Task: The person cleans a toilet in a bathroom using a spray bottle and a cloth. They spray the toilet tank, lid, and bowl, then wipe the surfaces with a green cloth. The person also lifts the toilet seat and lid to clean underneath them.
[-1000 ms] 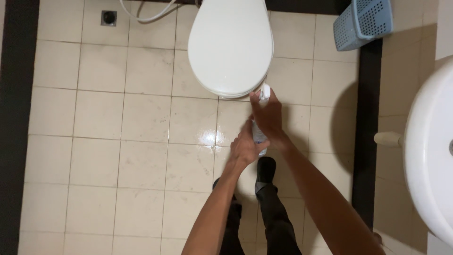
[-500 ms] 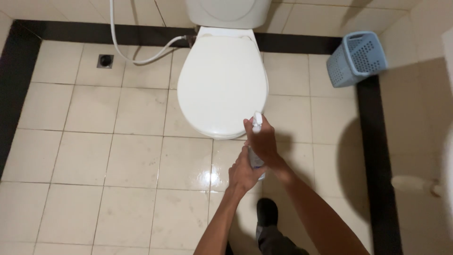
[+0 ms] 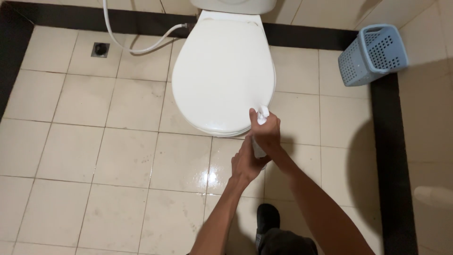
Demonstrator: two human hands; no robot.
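Since half a second ago the view has tipped further forward, so more of the toilet's closed lid (image 3: 222, 75) and the blue basket (image 3: 373, 54) in the far corner now show, while both hands keep their place just off the lid's front edge. Right hand (image 3: 268, 132) is closed round the upper part of a small white spray bottle (image 3: 260, 147), fingers wrapped at the neck, nozzle tip poking out above the knuckles. Left hand (image 3: 246, 163) is cupped against the bottle's lower end, fingers curled; whether it grips or only steadies cannot be told. Bottle is held upright in the air, above the floor tiles (image 3: 118, 156), clear of the lid. Judged light and rigid plastic, smooth, likely slippery if wet; best held at the neck below the trigger, with the base supported. Appearance: white, slim, mostly hidden by the hands, no detail legible. Wet sheen on the tile beneath. White hose (image 3: 137, 45) and floor drain (image 3: 100, 48) lie well apart at left.
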